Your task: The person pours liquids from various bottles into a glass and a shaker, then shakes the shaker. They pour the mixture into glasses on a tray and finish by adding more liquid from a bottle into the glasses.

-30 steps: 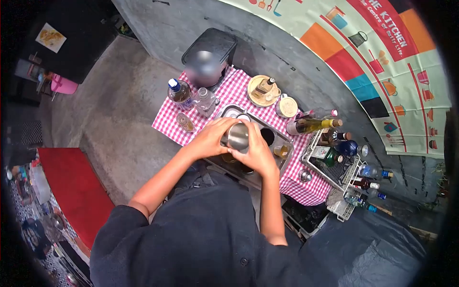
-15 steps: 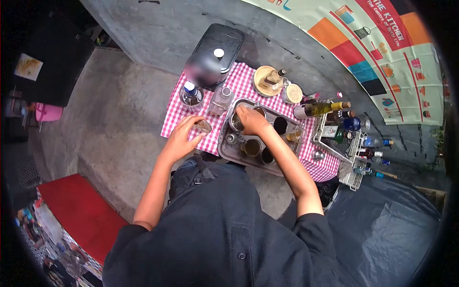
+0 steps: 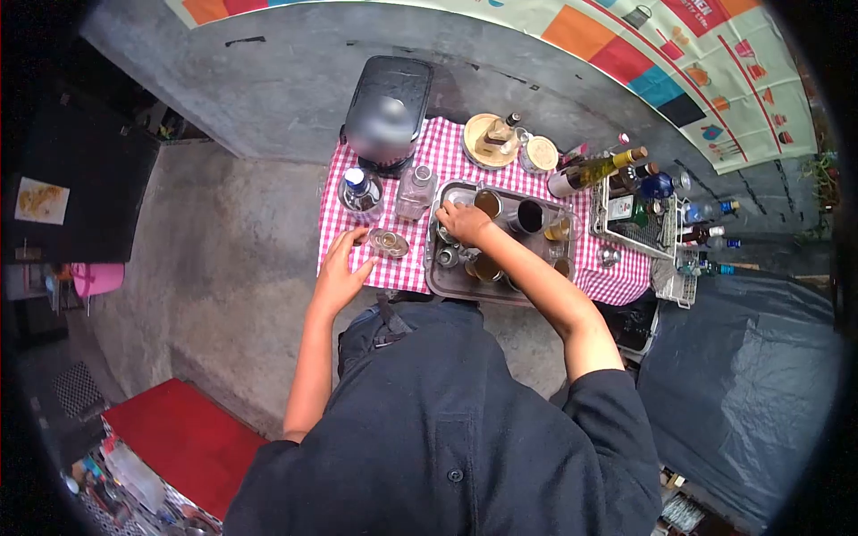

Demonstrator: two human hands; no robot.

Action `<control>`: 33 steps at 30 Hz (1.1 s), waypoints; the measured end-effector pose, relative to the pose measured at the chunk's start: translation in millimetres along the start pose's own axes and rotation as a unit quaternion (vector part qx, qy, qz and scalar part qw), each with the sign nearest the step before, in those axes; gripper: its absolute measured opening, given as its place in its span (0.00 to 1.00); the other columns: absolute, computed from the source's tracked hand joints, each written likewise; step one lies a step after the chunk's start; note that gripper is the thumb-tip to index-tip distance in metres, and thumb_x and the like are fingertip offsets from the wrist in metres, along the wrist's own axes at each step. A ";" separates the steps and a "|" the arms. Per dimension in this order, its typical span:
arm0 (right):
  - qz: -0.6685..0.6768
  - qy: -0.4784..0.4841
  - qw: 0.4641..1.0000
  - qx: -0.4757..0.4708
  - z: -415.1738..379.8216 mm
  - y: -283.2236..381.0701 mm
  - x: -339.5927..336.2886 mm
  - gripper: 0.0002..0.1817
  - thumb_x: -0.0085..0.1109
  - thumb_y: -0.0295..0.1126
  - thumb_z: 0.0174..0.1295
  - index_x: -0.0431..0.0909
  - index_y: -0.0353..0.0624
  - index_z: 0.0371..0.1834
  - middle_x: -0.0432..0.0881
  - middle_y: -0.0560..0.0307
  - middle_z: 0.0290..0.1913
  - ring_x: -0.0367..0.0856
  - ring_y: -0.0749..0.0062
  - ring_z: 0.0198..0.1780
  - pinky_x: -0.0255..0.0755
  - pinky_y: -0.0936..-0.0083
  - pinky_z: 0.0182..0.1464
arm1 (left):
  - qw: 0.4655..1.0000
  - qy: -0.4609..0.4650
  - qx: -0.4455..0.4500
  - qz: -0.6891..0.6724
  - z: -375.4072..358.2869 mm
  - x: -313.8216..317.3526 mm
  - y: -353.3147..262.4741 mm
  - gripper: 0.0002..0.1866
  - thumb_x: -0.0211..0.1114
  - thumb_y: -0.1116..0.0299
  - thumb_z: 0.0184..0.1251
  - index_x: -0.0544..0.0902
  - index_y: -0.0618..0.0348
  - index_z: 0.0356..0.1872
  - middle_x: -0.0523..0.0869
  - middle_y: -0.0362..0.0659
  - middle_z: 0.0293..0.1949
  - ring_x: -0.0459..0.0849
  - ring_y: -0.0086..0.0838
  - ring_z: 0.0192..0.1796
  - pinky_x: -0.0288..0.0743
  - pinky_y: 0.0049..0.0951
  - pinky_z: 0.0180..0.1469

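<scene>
My left hand (image 3: 342, 266) is held with fingers apart at the left front of the checkered cloth (image 3: 402, 279). Just right of its fingertips a small clear glass item (image 3: 390, 242) stands on the cloth. My right hand (image 3: 465, 223) reaches over the left part of the grey tray (image 3: 447, 286), fingers bent down among small glass items; what they hold is hidden. Around it on the tray are glasses with dark or brown liquid, such as one dark glass (image 3: 527, 217) and a brown one (image 3: 488, 204). A small glass (image 3: 447, 256) sits in front of the hand.
Behind stand a clear square bottle (image 3: 416, 191), a blue-capped bottle (image 3: 360, 192), a black appliance (image 3: 386, 116) and a round wooden board (image 3: 480, 154). Rightward are a wine bottle (image 3: 590, 172) and a crate (image 3: 648, 239) among bottles. A red tabletop (image 3: 188, 442) lies lower left.
The camera view has shifted, so the table sits slightly further right. My left hand is now apart from the small glass item. My right hand remains over the tray's left part.
</scene>
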State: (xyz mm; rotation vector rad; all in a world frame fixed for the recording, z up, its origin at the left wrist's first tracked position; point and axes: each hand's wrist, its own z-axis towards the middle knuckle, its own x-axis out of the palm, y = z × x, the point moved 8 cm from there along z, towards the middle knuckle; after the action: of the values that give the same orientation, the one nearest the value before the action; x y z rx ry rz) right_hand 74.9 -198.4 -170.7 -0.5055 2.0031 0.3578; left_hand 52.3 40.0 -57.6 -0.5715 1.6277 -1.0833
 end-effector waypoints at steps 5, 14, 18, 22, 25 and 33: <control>0.027 -0.003 1.000 0.015 -11.2 -1.2 -13.7 0.25 0.54 0.28 0.62 0.65 0.41 0.64 0.73 0.45 0.59 0.80 0.51 0.55 0.77 0.62 0.54 | 1.000 0.010 0.021 0.011 0.6 2.8 7.1 0.27 0.70 0.72 0.57 0.74 0.62 0.60 0.81 0.49 0.50 0.80 0.37 0.55 0.73 0.35 0.59; 0.390 -0.200 0.898 0.041 -102.7 50.3 -74.4 0.25 0.63 0.31 0.58 0.68 0.35 0.57 0.76 0.40 0.50 0.79 0.45 0.50 0.74 0.58 0.52 | 0.998 0.056 0.014 0.035 14.2 30.5 39.2 0.38 0.73 0.75 0.51 0.68 0.61 0.65 0.72 0.52 0.62 0.73 0.43 0.64 0.68 0.39 0.66; 0.512 -0.167 0.836 0.104 -129.8 81.2 -26.2 0.23 0.61 0.32 0.61 0.69 0.34 0.56 0.77 0.39 0.51 0.79 0.47 0.51 0.73 0.62 0.54 | 0.995 0.080 0.026 0.047 23.7 49.2 50.4 0.37 0.72 0.77 0.49 0.68 0.60 0.64 0.72 0.51 0.64 0.71 0.45 0.68 0.65 0.37 0.70; 0.537 -0.137 0.817 0.159 -132.2 93.7 15.2 0.23 0.61 0.32 0.61 0.69 0.33 0.57 0.76 0.38 0.53 0.78 0.48 0.54 0.73 0.61 0.55 | 0.992 0.103 0.039 0.059 34.1 60.9 61.9 0.34 0.71 0.78 0.50 0.70 0.57 0.63 0.74 0.48 0.62 0.73 0.45 0.66 0.68 0.37 0.67; 0.544 -0.132 0.812 0.166 -123.2 94.2 16.6 0.25 0.61 0.31 0.61 0.68 0.34 0.59 0.75 0.39 0.54 0.78 0.48 0.54 0.73 0.60 0.55 | 0.989 0.130 0.039 0.063 38.0 66.1 65.4 0.34 0.70 0.80 0.49 0.70 0.60 0.61 0.74 0.51 0.60 0.75 0.47 0.62 0.71 0.39 0.64; 0.439 -0.329 0.828 0.114 -65.3 9.4 -95.8 0.46 0.74 0.31 0.48 0.57 0.36 0.70 0.67 0.38 0.66 0.69 0.44 0.66 0.68 0.61 0.65 | 0.988 0.138 0.028 0.069 40.9 67.5 65.1 0.35 0.70 0.80 0.50 0.69 0.60 0.63 0.74 0.52 0.58 0.76 0.48 0.61 0.72 0.39 0.62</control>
State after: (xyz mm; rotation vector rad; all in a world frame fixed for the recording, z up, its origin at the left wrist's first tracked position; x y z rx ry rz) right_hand 60.0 -200.8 -55.3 0.6755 1.4339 0.7190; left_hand 77.5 2.1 -149.2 -0.2759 1.8397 -1.1380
